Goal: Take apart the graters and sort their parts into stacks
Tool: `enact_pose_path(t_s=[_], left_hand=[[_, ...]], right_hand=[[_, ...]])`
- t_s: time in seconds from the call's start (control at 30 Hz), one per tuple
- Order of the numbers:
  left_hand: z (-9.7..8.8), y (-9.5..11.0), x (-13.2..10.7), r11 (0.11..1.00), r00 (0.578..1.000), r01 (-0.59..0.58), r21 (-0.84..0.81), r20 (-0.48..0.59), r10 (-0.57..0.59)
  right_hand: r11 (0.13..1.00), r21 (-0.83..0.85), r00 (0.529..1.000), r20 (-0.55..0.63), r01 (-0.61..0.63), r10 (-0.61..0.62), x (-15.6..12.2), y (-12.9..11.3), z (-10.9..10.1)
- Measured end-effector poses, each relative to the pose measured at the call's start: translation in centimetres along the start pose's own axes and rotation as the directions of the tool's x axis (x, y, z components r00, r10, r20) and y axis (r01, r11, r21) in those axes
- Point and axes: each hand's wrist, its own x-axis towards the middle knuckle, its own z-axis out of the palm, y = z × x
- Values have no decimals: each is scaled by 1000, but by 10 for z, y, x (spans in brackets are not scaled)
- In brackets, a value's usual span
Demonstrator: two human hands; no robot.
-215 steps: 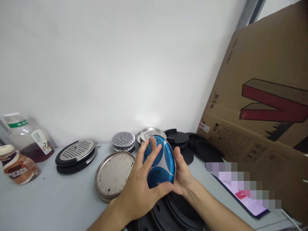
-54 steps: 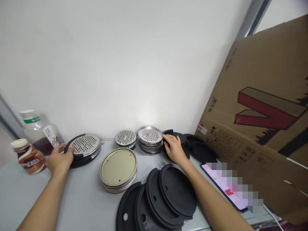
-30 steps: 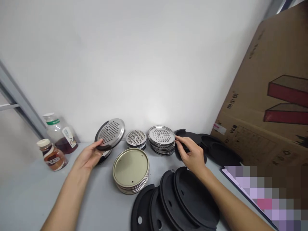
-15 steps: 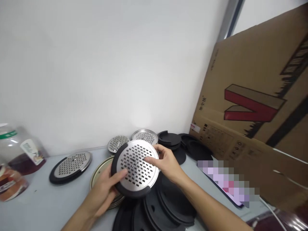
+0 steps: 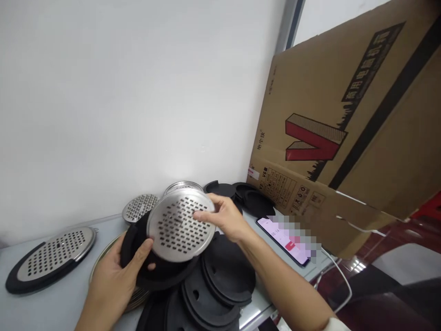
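Observation:
My right hand [image 5: 223, 216] pinches the edge of a round perforated steel plate [image 5: 179, 225] and holds it tilted, lifted apart from a black rubber ring [image 5: 158, 271]. My left hand [image 5: 115, 276] grips that black ring from the left, thumb over its rim. Both parts are held above a stack of flat round metal lids [image 5: 103, 248] and an overlapping pile of black rubber discs [image 5: 220, 280] on the grey table [image 5: 48, 303].
Another perforated plate in a black ring [image 5: 48, 259] lies at the left. Small perforated discs [image 5: 139, 208] and black parts [image 5: 241, 193] sit by the white wall. A phone [image 5: 287, 234] with a cable lies beside a leaning cardboard box [image 5: 344, 119] at the right.
The steel plate, seated in its black ring half a second ago, now stands lifted out of it by my right hand. The view has swung right; the bottles have left it.

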Motion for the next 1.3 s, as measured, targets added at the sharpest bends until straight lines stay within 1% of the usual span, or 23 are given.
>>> enact_pose_path(t_s=[0.07,0.1,0.17,0.23,0.27,0.33,0.43,0.5,0.57,0.6,0.67,0.73,0.77,0.8,0.83,0.87,0.97,1.0,1.03,1.07,1.1,1.2,1.3], left_hand=[[0,-1,1,997,999,-35,67,-15,36],[3,-1,1,997,999,-32,70,19,31],[18,-1,1,999,988,-3,41,152,-3],[42,0,-1,996,948,5,93,316,-34],[55,0,-2,989,924,-27,146,381,-31],[81,-1,-4,944,869,-197,265,492,43],[102,-7,-7,754,747,-535,380,629,213],[101,-11,-8,630,683,-653,421,687,248],[93,-10,-9,566,652,-698,439,717,246],[87,-7,-10,560,645,-706,433,719,258],[77,2,-15,612,657,-690,386,690,305],[70,11,-23,692,681,-655,304,634,366],[69,15,-26,703,679,-660,265,611,407],[69,17,-30,684,661,-687,244,600,450],[70,18,-32,633,624,-736,240,603,497],[70,18,-33,548,564,-800,246,619,546],[69,13,-31,207,334,-942,263,693,639],[67,11,-29,127,281,-956,263,708,647],[65,9,-27,83,255,-960,266,716,650],[63,7,-26,75,255,-959,273,719,646],[60,6,-25,95,275,-955,281,719,639],[53,3,-25,219,370,-929,298,713,596],[49,0,-25,359,465,-882,304,682,564]], right_hand=[[994,103,994,-109,33,-21,9,-7,-23],[984,161,986,-163,71,-45,13,-11,-37],[947,265,951,-291,183,-102,22,-16,-64],[911,335,922,-372,240,-106,28,-18,-86],[905,356,920,-381,235,-89,31,-18,-94],[910,379,939,-342,170,-34,33,-14,-100],[914,399,968,-247,69,35,31,-6,-91],[905,424,981,-184,17,67,29,-1,-77],[878,475,985,-108,-65,131,27,1,-58],[857,502,983,-72,-112,170,25,2,-48],[822,544,973,-45,-166,226,21,4,-27],[831,542,969,-112,-127,221,15,6,-7],[851,518,966,-166,-84,196,11,8,2],[873,486,964,-207,-46,166,7,8,10],[891,454,966,-218,-24,137,2,9,16],[902,430,975,-190,-24,116,-2,9,19],[907,402,992,44,-127,119,-15,6,18],[905,390,984,124,-170,131,-18,5,16],[905,374,972,188,-203,141,-20,4,13],[905,358,960,238,-230,150,-22,3,10],[904,347,948,275,-251,158,-22,3,8],[884,352,922,338,-308,187,-22,7,8],[861,366,912,337,-354,231,-21,10,15]])
